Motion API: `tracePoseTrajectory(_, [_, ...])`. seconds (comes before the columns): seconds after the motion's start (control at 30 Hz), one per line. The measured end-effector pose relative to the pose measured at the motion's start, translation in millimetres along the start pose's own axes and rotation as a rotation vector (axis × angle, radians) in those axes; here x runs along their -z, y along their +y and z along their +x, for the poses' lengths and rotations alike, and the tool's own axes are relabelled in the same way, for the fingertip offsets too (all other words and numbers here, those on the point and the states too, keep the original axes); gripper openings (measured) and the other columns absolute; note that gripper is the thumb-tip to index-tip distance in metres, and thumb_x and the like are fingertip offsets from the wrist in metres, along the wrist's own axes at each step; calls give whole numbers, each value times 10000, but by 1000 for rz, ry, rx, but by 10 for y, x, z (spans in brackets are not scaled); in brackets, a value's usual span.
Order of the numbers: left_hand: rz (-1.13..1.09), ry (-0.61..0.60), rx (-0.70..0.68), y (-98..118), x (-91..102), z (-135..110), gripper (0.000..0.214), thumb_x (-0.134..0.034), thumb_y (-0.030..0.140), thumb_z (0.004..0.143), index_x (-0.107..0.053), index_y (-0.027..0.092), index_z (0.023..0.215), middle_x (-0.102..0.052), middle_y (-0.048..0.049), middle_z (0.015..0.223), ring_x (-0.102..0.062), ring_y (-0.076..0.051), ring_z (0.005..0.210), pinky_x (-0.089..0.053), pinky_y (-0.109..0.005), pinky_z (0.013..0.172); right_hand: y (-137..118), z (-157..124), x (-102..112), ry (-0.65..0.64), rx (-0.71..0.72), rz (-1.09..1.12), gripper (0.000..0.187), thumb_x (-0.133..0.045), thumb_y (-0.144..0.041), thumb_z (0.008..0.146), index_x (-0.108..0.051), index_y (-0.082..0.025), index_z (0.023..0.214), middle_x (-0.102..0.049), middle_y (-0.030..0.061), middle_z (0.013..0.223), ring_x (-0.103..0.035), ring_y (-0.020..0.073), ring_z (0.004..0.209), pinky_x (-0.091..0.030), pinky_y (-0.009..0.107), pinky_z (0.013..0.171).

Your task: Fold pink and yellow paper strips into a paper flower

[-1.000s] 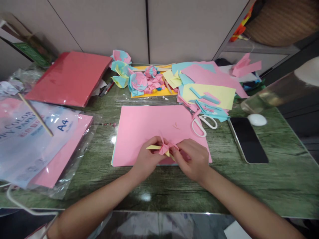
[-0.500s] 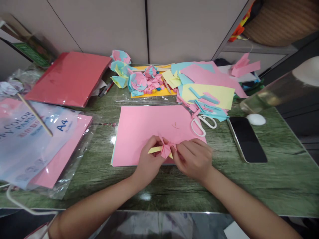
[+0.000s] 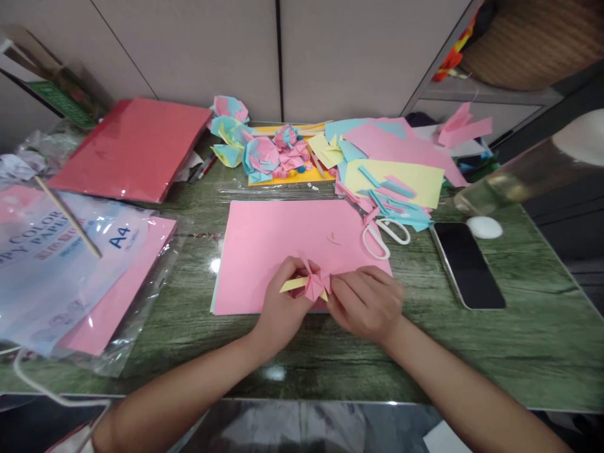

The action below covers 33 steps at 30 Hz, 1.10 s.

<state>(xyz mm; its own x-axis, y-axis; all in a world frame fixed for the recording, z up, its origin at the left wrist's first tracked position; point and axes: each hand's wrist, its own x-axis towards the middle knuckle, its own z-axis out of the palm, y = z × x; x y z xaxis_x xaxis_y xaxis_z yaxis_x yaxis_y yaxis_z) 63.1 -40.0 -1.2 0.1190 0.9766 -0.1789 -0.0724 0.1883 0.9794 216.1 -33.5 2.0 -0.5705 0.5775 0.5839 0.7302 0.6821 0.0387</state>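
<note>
Folded pink paper piece (image 3: 316,285) is up in front of us, over the near edge of the pink sheets (image 3: 278,242), roughly mid-table. Our left hand (image 3: 284,305) grips it from the left, fingers curled, thumb on the near side. A pale yellow strip (image 3: 292,285) pokes out left between thumb and fingers; a yellow tip shows below the pink folds too. Our right hand (image 3: 367,303) is curled, fingertips at the piece's right edge; we can't tell if a fold is pinched there.

Sheets lie flat on the green table (image 3: 533,352), other colours peeking out at the edges. White-handled scissors (image 3: 383,225) sit at their upper right corner, loops towards us, blades hidden under scraps. Paper scraps (image 3: 401,176), pink, blue and yellow, pile up behind. Right of the scissors we have a dark-screened phone (image 3: 469,265), with a white oval object (image 3: 485,227) just beyond its far end. Behind the sheets: paper flowers (image 3: 262,154) in pink and blue. On our left, a clear A4 paper pack (image 3: 89,277) with a stick (image 3: 68,216) across it, red folder-like item (image 3: 132,148) behind.
</note>
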Motion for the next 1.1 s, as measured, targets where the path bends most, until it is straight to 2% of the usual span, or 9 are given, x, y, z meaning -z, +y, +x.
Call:
tracePoseTrajectory(0.2, [-13,-12,-1,14,4,10,137,-609,217,717,-521,173,812,-532,-3,851,-488,-125,767,-390,-219,664,2,0,2,-4,23,1,70,-533,-203,770,-583,-191,723,-641,9,655,-498,122,582,-368,294,620])
tracePoseTrajectory(0.4, [-157,-131,75,-5,67,56,183,-624,154,684,-542,179,846,-547,0,849,-497,-130,806,-386,-241,744,10,7,-45,-72,-243,139,151,-506,-199,796,-556,-186,653,-561,11,570,-482,138,587,-353,299,628])
tracePoseTrajectory(0.5, [-354,-206,158,-19,88,77,208,-595,154,703,-563,189,906,-572,-12,870,-520,-138,845,-378,-258,798,22,-1,-56,-90,-290,184,193,-498,-218,809,-555,-179,629,-545,18,559,-478,144,583,-344,300,612])
tracePoseTrajectory(0.57, [-459,-240,217,-8,91,93,160,-571,170,722,-582,179,881,-590,-26,867,-540,-145,837,-384,-270,806,28,-3,-57,-99,-314,211,217,-490,-233,820,-552,-178,619,-547,18,553,-480,143,576,-344,298,611])
tracePoseTrajectory(0.67, [-532,-264,294,18,95,122,134,-547,204,750,-612,161,860,-614,-52,867,-567,-160,815,-411,-284,769,32,-1,-53,-114,-389,304,169,-498,-259,823,-582,-172,704,-600,19,611,-512,139,599,-364,286,629])
tracePoseTrajectory(0.83, [-604,-213,377,21,112,151,163,-520,212,779,-644,142,860,-638,-79,935,-575,-207,920,-447,-323,783,25,8,-35,-137,-484,449,151,-508,-278,814,-604,-163,834,-652,23,699,-551,138,627,-397,273,631])
tracePoseTrajectory(0.93, [-576,-144,360,30,98,141,175,-524,205,790,-615,134,921,-638,-84,955,-580,-207,929,-461,-339,797,12,8,-33,-141,-497,494,151,-495,-267,817,-607,-168,840,-658,24,704,-558,137,627,-407,270,626])
tracePoseTrajectory(1.03, [-508,-21,320,57,83,113,277,-549,204,784,-515,203,1059,-653,-42,895,-607,-176,859,-476,-335,769,2,5,-40,-140,-524,494,151,-487,-266,823,-607,-173,821,-662,27,704,-565,136,627,-415,265,617])
tracePoseTrajectory(1.1, [-473,11,263,68,85,90,273,-563,213,778,-483,231,1039,-658,-21,866,-616,-164,830,-480,-330,759,0,4,-43,-143,-542,488,157,-483,-271,828,-606,-175,821,-663,29,705,-572,137,636,-421,262,617])
